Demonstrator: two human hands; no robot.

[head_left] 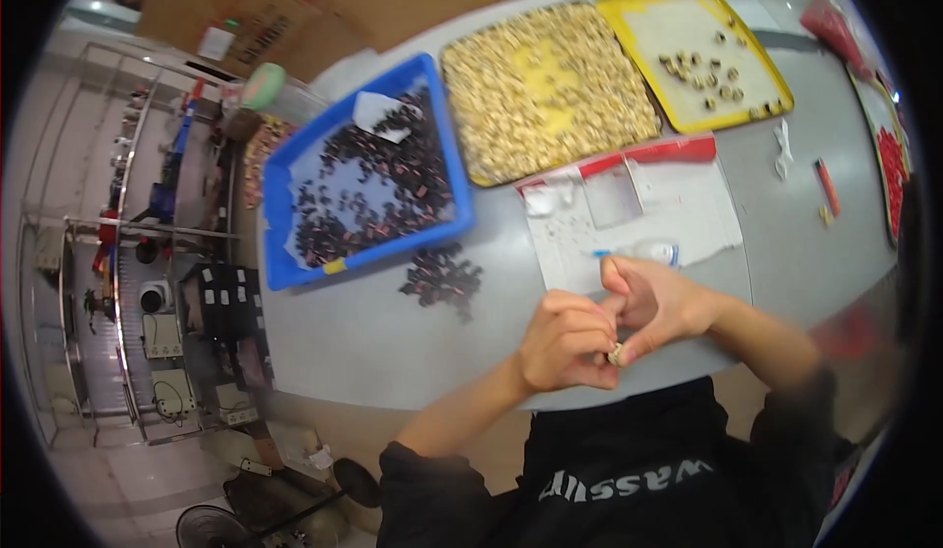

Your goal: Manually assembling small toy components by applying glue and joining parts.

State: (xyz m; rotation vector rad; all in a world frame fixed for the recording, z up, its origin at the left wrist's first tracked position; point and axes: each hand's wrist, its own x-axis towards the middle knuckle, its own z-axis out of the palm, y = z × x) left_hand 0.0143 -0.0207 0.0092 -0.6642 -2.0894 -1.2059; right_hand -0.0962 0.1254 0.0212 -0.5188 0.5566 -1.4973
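My left hand (pixel 562 340) and my right hand (pixel 670 304) meet above the table's near edge. Pinched between their fingertips is a small cream-coloured piece (pixel 616 355), whose details are partly covered by the fingers. The right thumb presses on it while the other right fingers curl above, and the left fingers are bent round it. Just beyond the right hand, a small clear bottle with a blue tip (pixel 653 252) lies on a white sheet (pixel 702 216). A shallow clear box (pixel 613 199) and a crumpled white tissue (pixel 546 197) rest on that sheet.
Left stands a blue bin (pixel 460 170) of small black pieces, with a loose black pile (pixel 440 281) beside it. Two yellow trays hold small pieces: a crowded tray (pixel 546 77) and a sparser tray (pixel 776 82). A red-orange pen-like tool (pixel 827 187) lies right.
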